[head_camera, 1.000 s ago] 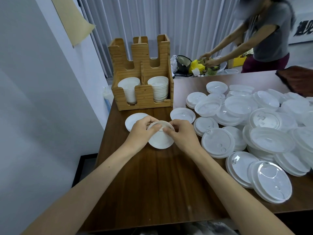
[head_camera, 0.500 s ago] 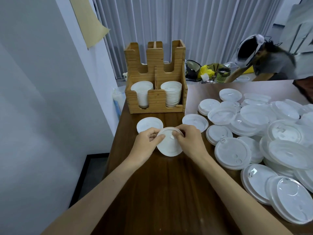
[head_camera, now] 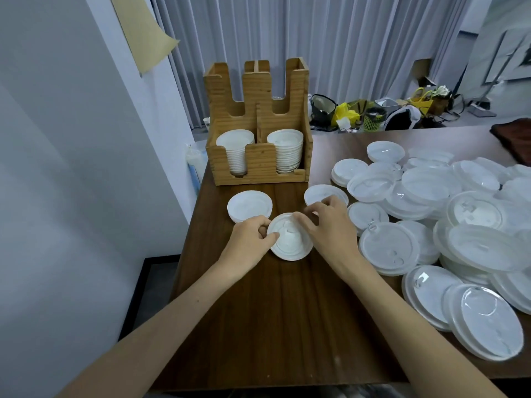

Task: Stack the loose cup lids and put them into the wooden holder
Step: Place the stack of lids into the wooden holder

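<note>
Change, head view: the white lid (head_camera: 290, 243) is still kept between both hands, as half a second ago. The other person, who was seen behind the table (head_camera: 273, 317), is gone from the view.
Left hand (head_camera: 250, 243): it is closed on the left edge of the white lid, with the thumb laid on top and the fingers curled under the rim.
Right hand (head_camera: 330, 226): it is closed on the far right edge of the same lid, with the fingertips bent down onto the rim.
Hands together: they are brought close, and only the lid is between them.
White lid, place: it is held low over the dark table, a little tilted, just in front of the wooden holder (head_camera: 260, 168).
Wooden holder: it is placed at the far left corner of the table. A left stack (head_camera: 235, 152) and a right stack (head_camera: 288, 152) of white lids are kept in its two front compartments.
Single lids: a small lid (head_camera: 249, 204) is laid on the table between the holder and the left hand. Another lid (head_camera: 323, 193) is partly hidden behind the right hand.
Loose lids (head_camera: 431, 214): many larger clear and white ones are spread in overlapping heaps over the right side of the table.
Background: grey curtains (head_camera: 316, 38) are hung behind, and bags are seen on the floor.
</note>
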